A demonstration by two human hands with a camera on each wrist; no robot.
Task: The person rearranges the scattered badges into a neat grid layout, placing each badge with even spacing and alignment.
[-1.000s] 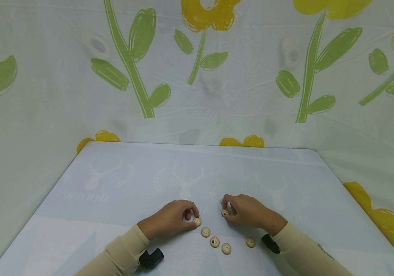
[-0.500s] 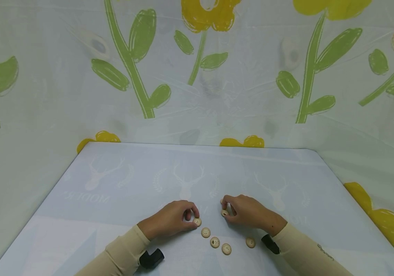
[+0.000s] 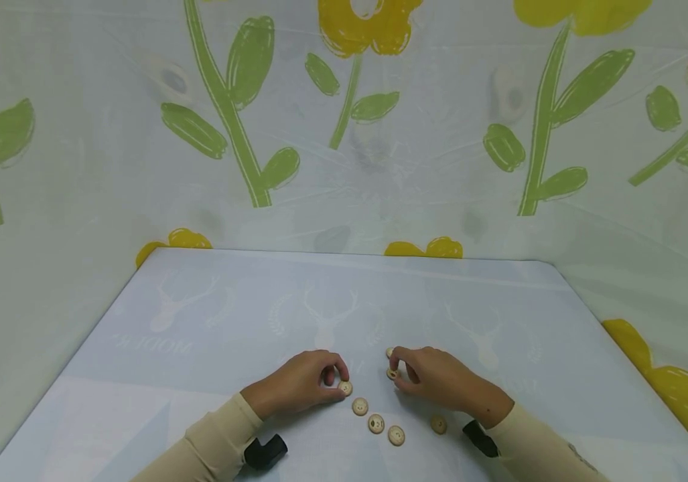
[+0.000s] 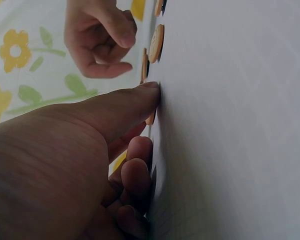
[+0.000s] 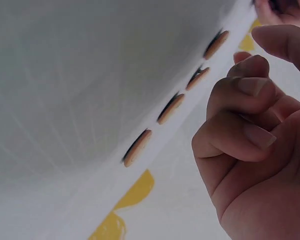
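Observation:
Round wooden buttons lie on the pale table. At the left end of a slanting row, my left hand (image 3: 298, 383) pinches a button (image 3: 346, 388) between thumb and index finger. In the left wrist view that button (image 4: 150, 118) is mostly hidden behind the thumb. My right hand (image 3: 449, 378) hovers just over another button (image 3: 392, 373), its fingers loosely curled. In the right wrist view the right hand's thumb and fingers (image 5: 262, 125) stand apart with nothing between them. A further button (image 3: 389, 352) is partly covered by the right index finger.
Three buttons continue the row toward me: one (image 3: 360, 406), a second (image 3: 376, 423) and a third (image 3: 396, 436). A separate button (image 3: 438, 424) lies near the right wrist. The table (image 3: 229, 301) meets a flower-printed curtain (image 3: 416, 167) at its far edge.
My right hand has shifted slightly right and toward me, coming off its button, and the far button shows more. The left hand has stayed in place on its button.

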